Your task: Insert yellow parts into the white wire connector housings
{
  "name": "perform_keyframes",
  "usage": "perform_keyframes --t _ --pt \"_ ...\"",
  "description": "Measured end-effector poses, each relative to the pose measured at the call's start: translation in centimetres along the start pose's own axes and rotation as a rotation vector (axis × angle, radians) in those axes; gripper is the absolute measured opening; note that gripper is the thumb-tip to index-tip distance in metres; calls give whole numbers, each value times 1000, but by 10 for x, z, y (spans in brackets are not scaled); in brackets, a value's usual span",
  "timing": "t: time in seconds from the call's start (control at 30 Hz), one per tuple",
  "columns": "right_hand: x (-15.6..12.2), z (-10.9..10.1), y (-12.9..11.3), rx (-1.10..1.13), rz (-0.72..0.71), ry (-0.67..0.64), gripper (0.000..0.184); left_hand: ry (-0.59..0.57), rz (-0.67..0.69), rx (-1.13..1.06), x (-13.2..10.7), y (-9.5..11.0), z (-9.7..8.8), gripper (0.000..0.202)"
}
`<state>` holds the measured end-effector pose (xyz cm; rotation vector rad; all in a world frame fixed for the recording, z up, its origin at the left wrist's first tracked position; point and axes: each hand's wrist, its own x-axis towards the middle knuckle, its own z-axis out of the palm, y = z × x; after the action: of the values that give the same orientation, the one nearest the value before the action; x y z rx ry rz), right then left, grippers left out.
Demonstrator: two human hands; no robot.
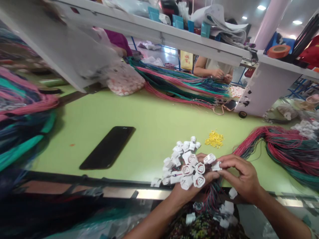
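My left hand (185, 192) is closed around a bundle of wired white plastic connectors (191, 171), held at the near edge of the green table (154, 122). Their red and green wires (211, 199) hang down below the hand. My right hand (243, 177) comes in from the right, fingers pinched on a white connector (216, 166) at the bundle's right side. More white connectors (183, 151) lie on the table just behind the bundle. A small heap of yellow parts (214, 139) sits beyond them.
A black phone (108, 147) lies on the table at left. Red, green and pink wire bundles (284, 147) lie at right, others at far left (22, 109) and at the back (179, 84). Another person's hands (220, 73) work across the table under a white shelf (154, 31).
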<state>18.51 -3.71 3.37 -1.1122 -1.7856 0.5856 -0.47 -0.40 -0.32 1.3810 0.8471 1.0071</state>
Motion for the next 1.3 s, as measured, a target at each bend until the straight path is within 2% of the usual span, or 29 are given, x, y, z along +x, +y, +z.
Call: perform_keyframes --t 0.13,0.2,0.27,0.33,0.4,0.47,0.57,0.8,1.3 --pt "-3 -6 -1 9 -5 -96 16 -91 -41 -24 -1 -8 -4 17" --pt "0 -10 8 82 90 -164 12 -89 -89 -65 -2 -10 -4 20" --pt "7 -13 26 129 245 -182 11 -40 -147 -98 -3 -11 -2 23" --pt "15 -17 50 15 354 -117 12 50 -209 -150 -4 -12 -1 27" --pt "23 -19 74 -249 328 -155 10 117 -246 -209 -3 -13 1 27" --pt "29 -20 92 -335 306 -177 10 145 -263 -257 -2 -15 3 26" --pt "35 -17 105 -383 273 -213 14 164 -257 -278 0 -18 5 26" --pt "41 -7 108 -476 266 -245 7 175 -265 -285 -2 -17 6 26" --pt "34 -5 102 -566 244 -241 16 174 -285 -276 -1 -13 4 24"
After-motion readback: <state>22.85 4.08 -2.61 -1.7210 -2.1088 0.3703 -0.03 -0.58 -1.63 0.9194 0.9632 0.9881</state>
